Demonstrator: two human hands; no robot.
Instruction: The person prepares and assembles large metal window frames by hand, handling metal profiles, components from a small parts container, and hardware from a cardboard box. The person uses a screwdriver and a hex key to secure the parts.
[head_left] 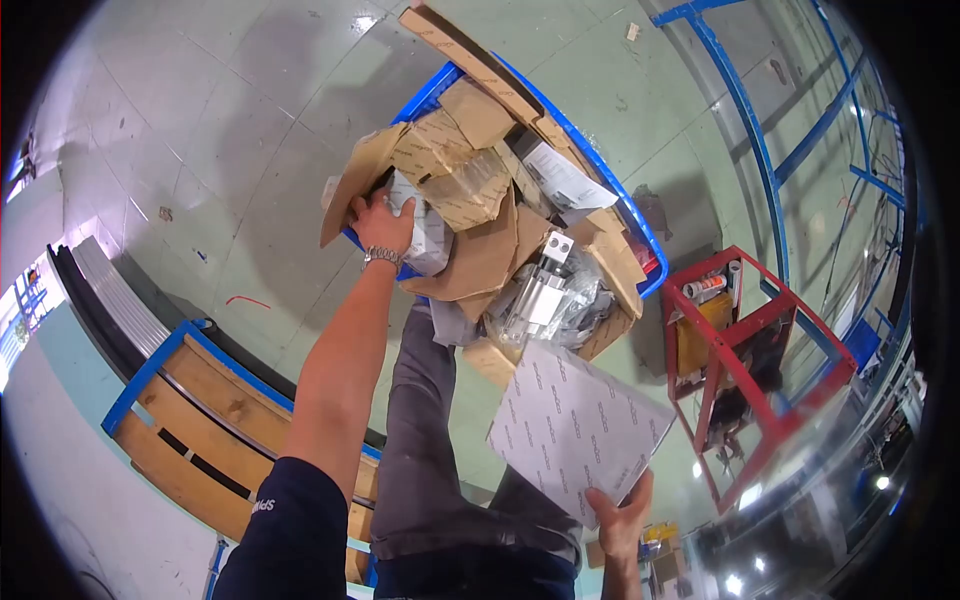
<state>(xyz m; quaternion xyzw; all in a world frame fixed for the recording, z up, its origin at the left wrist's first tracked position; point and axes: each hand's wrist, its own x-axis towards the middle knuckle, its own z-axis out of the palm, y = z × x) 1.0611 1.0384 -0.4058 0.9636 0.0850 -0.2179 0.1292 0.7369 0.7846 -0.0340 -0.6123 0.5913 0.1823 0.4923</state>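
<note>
My left hand [384, 226], with a metal watch at the wrist, reaches into the blue bin [640, 220] at its left side. Its fingers are wrapped over a white printed box [428, 240] among torn cardboard. At the lower right my right hand [622, 515] grips the lower edge of a larger white printed box [580, 425], thumb on its face. Between the two, a silver metal cylinder part [540, 295] lies in clear plastic wrap on the cardboard. A brown cardboard box [460, 185] and a printed paper sheet [565, 180] lie farther back in the bin.
A red metal frame cart [735, 370] holding tubes stands at the right. Blue metal frames [740, 110] rise behind it. At the lower left is a blue-edged rack with wooden boards [215, 430]. My legs are just below the bin.
</note>
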